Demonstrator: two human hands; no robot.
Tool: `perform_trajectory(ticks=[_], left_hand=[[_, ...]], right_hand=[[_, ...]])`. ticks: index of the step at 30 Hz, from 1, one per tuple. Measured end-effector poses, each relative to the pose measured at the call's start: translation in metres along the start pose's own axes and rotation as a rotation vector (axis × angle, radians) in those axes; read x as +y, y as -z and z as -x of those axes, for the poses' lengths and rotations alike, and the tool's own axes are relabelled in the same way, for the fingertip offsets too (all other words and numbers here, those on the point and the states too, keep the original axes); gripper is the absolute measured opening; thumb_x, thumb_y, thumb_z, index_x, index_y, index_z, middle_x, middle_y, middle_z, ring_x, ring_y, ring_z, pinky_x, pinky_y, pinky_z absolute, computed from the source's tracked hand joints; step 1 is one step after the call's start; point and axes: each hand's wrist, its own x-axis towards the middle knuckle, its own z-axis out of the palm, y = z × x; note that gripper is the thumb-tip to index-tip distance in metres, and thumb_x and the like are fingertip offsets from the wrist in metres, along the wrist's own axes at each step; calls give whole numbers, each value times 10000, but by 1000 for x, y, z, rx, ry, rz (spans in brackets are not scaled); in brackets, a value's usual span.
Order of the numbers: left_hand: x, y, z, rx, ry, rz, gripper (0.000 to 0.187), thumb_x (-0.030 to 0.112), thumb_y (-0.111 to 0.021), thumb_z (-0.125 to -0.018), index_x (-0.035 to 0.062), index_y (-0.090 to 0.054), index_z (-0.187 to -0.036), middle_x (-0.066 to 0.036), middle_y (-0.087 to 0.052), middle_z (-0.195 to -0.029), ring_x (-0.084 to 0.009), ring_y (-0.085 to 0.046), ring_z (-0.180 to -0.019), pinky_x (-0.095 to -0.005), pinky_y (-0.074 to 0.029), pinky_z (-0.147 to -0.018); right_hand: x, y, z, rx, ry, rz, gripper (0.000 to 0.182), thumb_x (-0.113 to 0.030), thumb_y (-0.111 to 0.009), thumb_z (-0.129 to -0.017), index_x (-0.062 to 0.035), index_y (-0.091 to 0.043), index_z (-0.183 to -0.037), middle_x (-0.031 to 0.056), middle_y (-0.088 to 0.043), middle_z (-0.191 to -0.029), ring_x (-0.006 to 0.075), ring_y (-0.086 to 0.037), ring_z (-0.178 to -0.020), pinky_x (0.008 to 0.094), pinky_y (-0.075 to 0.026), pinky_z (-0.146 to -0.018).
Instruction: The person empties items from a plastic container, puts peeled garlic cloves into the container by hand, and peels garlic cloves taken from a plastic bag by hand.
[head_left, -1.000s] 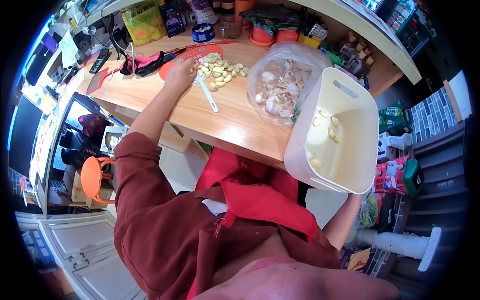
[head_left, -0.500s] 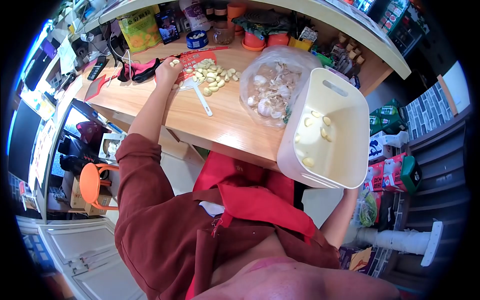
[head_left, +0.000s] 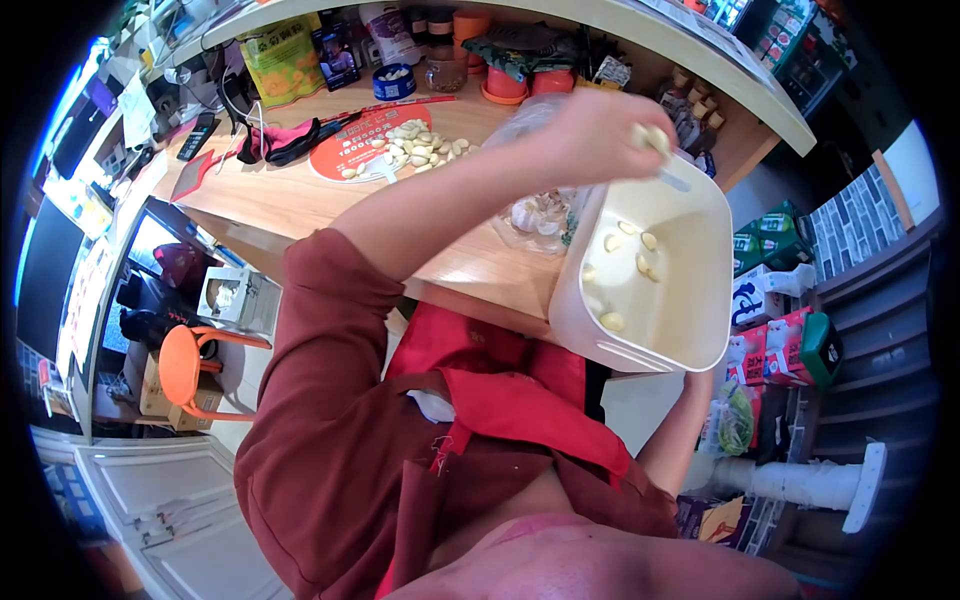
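Note:
My left hand (head_left: 622, 135) is over the plastic bin (head_left: 570, 290), its fingers closed on several peeled garlic cloves (head_left: 652, 142); the hand is slightly blurred. Inside the white bin lie several loose cloves (head_left: 612, 320). The bin tilts toward me and overhangs the table's right edge. My right hand (head_left: 698, 385) supports it from underneath, with the fingers hidden behind its wall. A pile of peeled garlic cloves (head_left: 418, 146) rests on and beside a round red-and-white fan (head_left: 340, 150). Left of the bin, a clear bag (head_left: 535, 220) of garlic bulbs and skins is partly covered by my forearm.
On the wooden table (head_left: 300, 205) sit a pink-and-black item (head_left: 275, 143), a remote (head_left: 197, 137) and a glass mug (head_left: 446, 73). A yellow pouch (head_left: 282, 65) and orange pots (head_left: 505, 84) stand along the back under a shelf. An orange chair (head_left: 180, 370) is at left.
My left hand has moved right from the pile on the fan to above the bin, carrying cloves. The bin has shifted very slightly left.

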Motion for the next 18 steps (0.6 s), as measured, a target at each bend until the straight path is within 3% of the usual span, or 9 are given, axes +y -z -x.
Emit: perform_trajectory(ticks=[1, 4, 8, 11, 14, 16, 18], left_hand=[[4, -12, -5, -34, -137, -46, 284, 327, -682, -723, 121, -673, -918, -73, -667, -810, -217, -646, -724, -356, -515, -674], [11, -39, -12, -352, -138, -185, 419, 397, -699, -700, 97, -648, -988, -118, -647, -955, -296, -627, -857, -413, -491, -753], [12, -46, -6, -778, -78, -356, 593, 386, -739, -694, 44, -546, -1138, -207, -508, -1157, -342, -502, -1086, -411, -411, -904], [5, -38, 4, -532, -352, -247, 493, 308, -708, -745, 57, -552, -1138, -175, -531, -1137, -329, -525, -1054, -405, -425, -895], [-2, -5, 24, -220, -386, -100, 363, 184, -666, -786, 65, -571, -1116, -134, -561, -1093, -305, -539, -1022, -386, -440, -873], [-15, 27, 47, -56, -297, -216, 227, 152, -620, -812, 91, -614, -1030, -117, -581, -1010, -282, -565, -965, -373, -464, -848], [-41, 57, 78, 73, 75, -196, 182, 122, -615, -814, 72, -624, -988, -123, -591, -957, -270, -587, -902, -358, -496, -780]], right_hand=[[1, 1, 0, 4, 35, 39, 349, -186, -603, -823, 20, -589, -1105, 139, -649, -1034, 205, -626, -922, 318, -488, -773], [4, 0, -2, 4, 139, 154, 350, -190, -606, -820, 16, -593, -1103, 138, -651, -1032, 208, -627, -925, 319, -488, -773], [4, -1, -4, 2, 192, 211, 352, -194, -608, -818, 14, -594, -1101, 140, -652, -1030, 211, -627, -926, 320, -487, -773], [2, 1, -5, 1, 166, 186, 353, -198, -609, -817, 14, -594, -1100, 142, -652, -1028, 214, -627, -925, 320, -487, -773], [2, 2, -4, 2, 159, 174, 355, -201, -609, -816, 13, -594, -1099, 144, -651, -1026, 216, -628, -925, 321, -487, -773], [2, 2, -4, 3, 150, 167, 356, -203, -609, -816, 13, -594, -1098, 145, -651, -1025, 218, -628, -925, 321, -486, -774], [1, 4, -3, 2, 145, 162, 357, -205, -609, -815, 12, -594, -1098, 146, -651, -1024, 220, -628, -924, 321, -486, -774]])
